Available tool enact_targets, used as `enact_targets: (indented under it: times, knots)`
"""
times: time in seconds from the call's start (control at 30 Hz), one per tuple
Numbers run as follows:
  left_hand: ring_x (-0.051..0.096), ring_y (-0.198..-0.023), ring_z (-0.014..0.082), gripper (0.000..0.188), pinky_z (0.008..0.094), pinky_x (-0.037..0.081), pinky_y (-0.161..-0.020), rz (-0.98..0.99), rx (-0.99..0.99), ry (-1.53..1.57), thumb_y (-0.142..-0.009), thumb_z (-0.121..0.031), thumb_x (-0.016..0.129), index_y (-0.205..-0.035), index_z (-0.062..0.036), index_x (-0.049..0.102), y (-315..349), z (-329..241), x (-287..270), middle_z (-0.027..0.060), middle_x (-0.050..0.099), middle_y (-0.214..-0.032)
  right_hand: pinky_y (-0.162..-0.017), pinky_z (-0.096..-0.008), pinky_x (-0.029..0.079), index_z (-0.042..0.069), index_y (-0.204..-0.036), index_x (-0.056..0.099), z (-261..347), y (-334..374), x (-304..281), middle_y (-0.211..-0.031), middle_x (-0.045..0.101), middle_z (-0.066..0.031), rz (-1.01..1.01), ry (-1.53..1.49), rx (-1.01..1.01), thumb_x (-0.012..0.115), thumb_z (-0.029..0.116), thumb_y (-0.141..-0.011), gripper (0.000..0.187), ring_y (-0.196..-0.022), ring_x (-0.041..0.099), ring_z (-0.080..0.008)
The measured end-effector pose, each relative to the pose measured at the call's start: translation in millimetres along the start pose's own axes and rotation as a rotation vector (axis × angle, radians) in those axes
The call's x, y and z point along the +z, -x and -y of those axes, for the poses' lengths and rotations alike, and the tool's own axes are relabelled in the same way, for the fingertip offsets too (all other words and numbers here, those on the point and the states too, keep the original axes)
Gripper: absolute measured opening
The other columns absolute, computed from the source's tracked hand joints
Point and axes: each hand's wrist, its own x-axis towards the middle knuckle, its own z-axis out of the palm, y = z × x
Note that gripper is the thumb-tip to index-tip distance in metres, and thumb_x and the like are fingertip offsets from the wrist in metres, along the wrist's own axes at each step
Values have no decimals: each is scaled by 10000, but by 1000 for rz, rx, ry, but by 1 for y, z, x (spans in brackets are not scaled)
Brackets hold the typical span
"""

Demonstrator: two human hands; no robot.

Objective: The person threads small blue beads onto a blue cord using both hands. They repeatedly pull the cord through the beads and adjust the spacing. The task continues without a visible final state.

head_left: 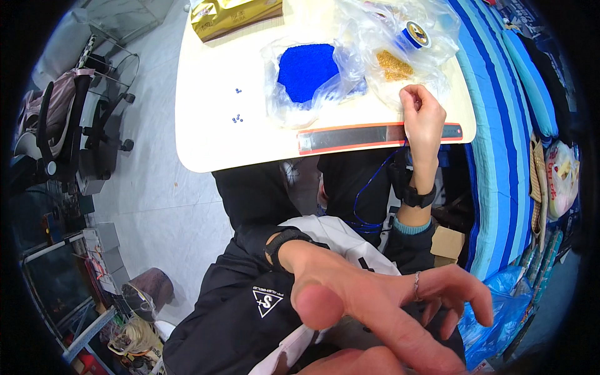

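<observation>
Close to the camera, my left hand (375,300) is in front of my lap with its fingers spread and nothing seen in them. My right hand (425,112) is over the table's near right edge, fingers curled into a pinch; what lies between the fingertips is too small to make out. A thin blue strand (358,200) runs from beside the right hand down toward my lap. Just beyond that hand sit gold beads (394,65) on clear plastic. To its left, tiny blue beads (307,70) fill an opened clear bag. A dark, red-edged flat strip (353,136) lies under the right wrist.
A small round blue container (415,35) rests on the plastic bag. At the far left of the table (206,140) stands a gold package (237,15). Several loose blue beads (237,119) lie nearby. Blue-striped bedding (494,137) borders the table's right side; an office chair (94,125) stands left.
</observation>
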Motion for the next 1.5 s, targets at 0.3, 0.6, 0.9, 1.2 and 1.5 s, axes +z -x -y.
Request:
enact_targets:
  times: [0.3, 0.6, 0.9, 1.2, 1.5]
  knots:
    - [313, -1095, 306, 1064, 424, 280, -930, -13, 33, 14, -771, -801, 59, -1177, 14, 608, -2, 0, -7, 292, 300, -1342, -613, -333, 478, -27, -839, 624, 1, 7, -4, -724, 626, -160, 4, -31, -25, 600, 63, -826, 94, -632, 614, -256]
    - [448, -1031, 329, 958, 392, 368, -902, -172, -353, 50, -828, -756, 110, -1118, -11, 638, 3, -32, -9, 378, 345, -1263, -582, -330, 459, -25, -835, 623, 5, 10, -9, -711, 615, -151, -20, -31, -29, 609, 54, -822, 82, -598, 586, -242]
    - [513, -766, 30, 238, 161, 415, -682, -929, -543, -1021, -909, -57, 560, -1136, 11, 535, 11, -49, -65, 12, 559, -934, -499, -201, 419, -48, -891, 621, 11, 34, -26, -707, 588, -47, 17, -585, 215, 616, 22, -844, 85, -541, 554, -66]
    - [501, -728, 44, 266, 163, 419, -678, -1041, -543, -929, -909, -79, 568, -1151, 27, 532, 12, -27, -93, 16, 549, -894, -515, -161, 346, -25, -870, 629, 18, 38, -51, -682, 543, 29, 87, -592, 171, 633, 44, -846, 74, -576, 453, -5]
    - [565, -808, 81, 155, 203, 450, -732, -1022, -564, -956, -896, -99, 602, -976, 34, 595, 14, -11, -106, 55, 625, -896, -569, -143, 358, -25, -892, 626, 14, 54, -64, -723, 556, 48, 236, -817, 259, 631, 39, -858, 73, -624, 454, 8]
